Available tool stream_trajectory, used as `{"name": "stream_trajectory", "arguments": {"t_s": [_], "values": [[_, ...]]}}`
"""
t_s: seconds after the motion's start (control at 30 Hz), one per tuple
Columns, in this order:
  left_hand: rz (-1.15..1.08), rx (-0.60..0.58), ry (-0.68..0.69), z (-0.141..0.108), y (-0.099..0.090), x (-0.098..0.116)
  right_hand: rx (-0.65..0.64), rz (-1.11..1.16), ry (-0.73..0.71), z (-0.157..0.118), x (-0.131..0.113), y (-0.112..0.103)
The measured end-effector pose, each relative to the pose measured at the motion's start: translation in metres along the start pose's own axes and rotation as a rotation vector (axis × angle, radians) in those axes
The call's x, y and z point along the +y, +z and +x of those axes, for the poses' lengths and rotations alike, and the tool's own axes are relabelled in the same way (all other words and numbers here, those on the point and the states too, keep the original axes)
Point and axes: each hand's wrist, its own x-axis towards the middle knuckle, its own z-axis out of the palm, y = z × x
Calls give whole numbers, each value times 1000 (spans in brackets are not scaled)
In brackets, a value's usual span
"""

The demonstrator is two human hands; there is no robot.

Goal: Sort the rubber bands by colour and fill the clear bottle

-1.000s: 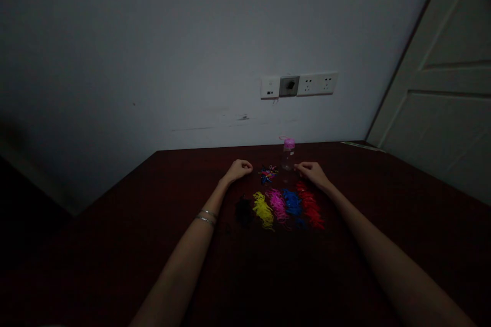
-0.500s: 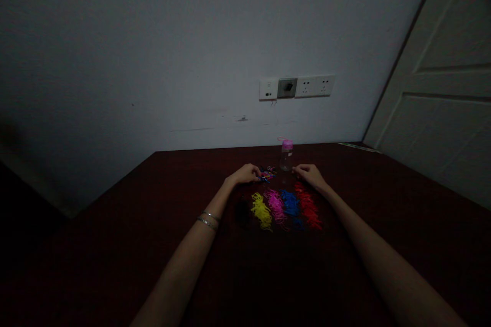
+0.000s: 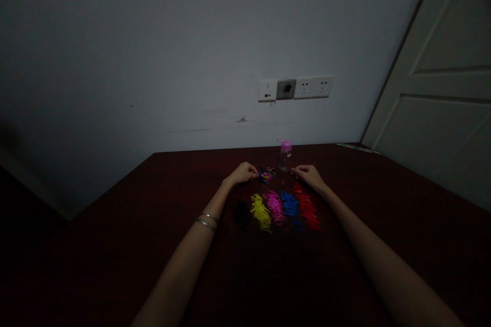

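At the centre of the frame, on a dark reddish-brown table [image 3: 115,245], lies a small mixed pile [image 3: 266,175] of coloured bands, with blue, pink, orange and black among them. The left hand [image 3: 244,172] is at its left edge, fingertips touching or just beside the bands; whether a band is gripped cannot be told. The right hand [image 3: 309,176], right of centre, has thumb and fingers drawn close together just beside the foot of a bottle [image 3: 285,161]; whether anything is held there cannot be told. The hands are apart from each other, with the mixed pile and the bottle between them.

The bottle is transparent and stands upright, long axis vertical, its pink cap [image 3: 286,145] uppermost and a thin pink loop [image 3: 280,139] at the cap's left. In this poor light its contents, if any, cannot be made out. A small pale label [image 3: 289,155] sits on its upper right side; any print is too small to read.

Below the hands, sorted bands lie side by side in groups, left to right: black bands [image 3: 242,213], dimly seen, yellow bands [image 3: 261,212], pink bands [image 3: 275,207], blue bands [image 3: 289,204] and red bands [image 3: 307,207]. The long axes of the four bright groups slant from upper left to lower right. Two bracelets [image 3: 206,223] circle the left wrist.
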Motion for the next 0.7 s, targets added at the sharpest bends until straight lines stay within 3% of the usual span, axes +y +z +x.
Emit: {"name": "stream_trajectory", "arguments": {"t_s": [0.17,0.4,0.7], "values": [[4,9,47,0,-8,1,1,-19,-8,1,0,1],[38,-79,-25,-4,-17,3,15,-9,-27,1,-1,1],[34,-1,-53,-3,-23,6,5,-20,-24,3,2,1]]}}
